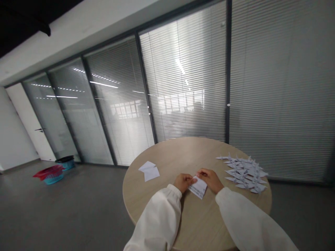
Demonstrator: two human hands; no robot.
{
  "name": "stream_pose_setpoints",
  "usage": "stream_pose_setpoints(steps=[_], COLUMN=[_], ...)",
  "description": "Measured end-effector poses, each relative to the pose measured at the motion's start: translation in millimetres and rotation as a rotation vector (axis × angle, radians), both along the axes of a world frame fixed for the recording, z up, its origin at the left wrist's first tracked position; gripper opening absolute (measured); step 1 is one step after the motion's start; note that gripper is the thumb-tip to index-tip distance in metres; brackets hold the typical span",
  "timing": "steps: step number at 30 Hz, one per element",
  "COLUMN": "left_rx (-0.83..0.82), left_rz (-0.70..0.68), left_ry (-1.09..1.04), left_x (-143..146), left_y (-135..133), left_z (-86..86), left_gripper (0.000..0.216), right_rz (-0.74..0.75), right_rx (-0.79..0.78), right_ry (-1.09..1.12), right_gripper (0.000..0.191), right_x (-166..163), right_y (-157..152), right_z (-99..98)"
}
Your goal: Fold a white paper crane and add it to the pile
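Near the middle of the round wooden table, both hands are at one small folded piece of paper with printed text on the side facing me. My left hand pinches its upper left edge between thumb and fingers. My right hand grips the top right edge, fingers curled over it. White sleeves cover both forearms. To the left lie white paper sheets, partly overlapping. On the right side of the table a pile of folded paper cranes with pointed tips spreads toward the edge.
Glass partitions with blinds run behind the table. On the grey floor at left stand a blue bin with a red liner and another with a black liner. Beyond them is a white door.
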State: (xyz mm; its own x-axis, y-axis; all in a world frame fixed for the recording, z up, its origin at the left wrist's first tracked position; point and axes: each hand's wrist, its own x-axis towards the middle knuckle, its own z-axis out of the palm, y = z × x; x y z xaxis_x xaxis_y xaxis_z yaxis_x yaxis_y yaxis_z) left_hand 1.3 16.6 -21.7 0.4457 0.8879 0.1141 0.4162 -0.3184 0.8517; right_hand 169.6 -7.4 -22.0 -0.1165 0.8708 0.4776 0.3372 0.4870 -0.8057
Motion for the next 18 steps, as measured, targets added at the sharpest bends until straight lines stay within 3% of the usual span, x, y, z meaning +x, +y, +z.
stream_pose_setpoints(steps=[4,9,18], left_rx=[-0.012,-0.051,-0.197], left_rz=[0.009,0.123,0.307], left_ry=[-0.013,-0.216,-0.467], left_x=[0,-3,-8], left_y=[3,12,22], left_z=[-4.3,-7.6,-7.6], left_gripper=[0.048,0.049,0.053], right_rz=[0.003,0.053,0.128], right_rx=[0.003,0.084,0.23], right_ry=[0.001,0.098,-0.102], right_gripper=[0.024,0.038,0.02], right_x=[-1,-2,-1], right_y=[0,-2,-3], right_z=[-0.5,1.7,1.0])
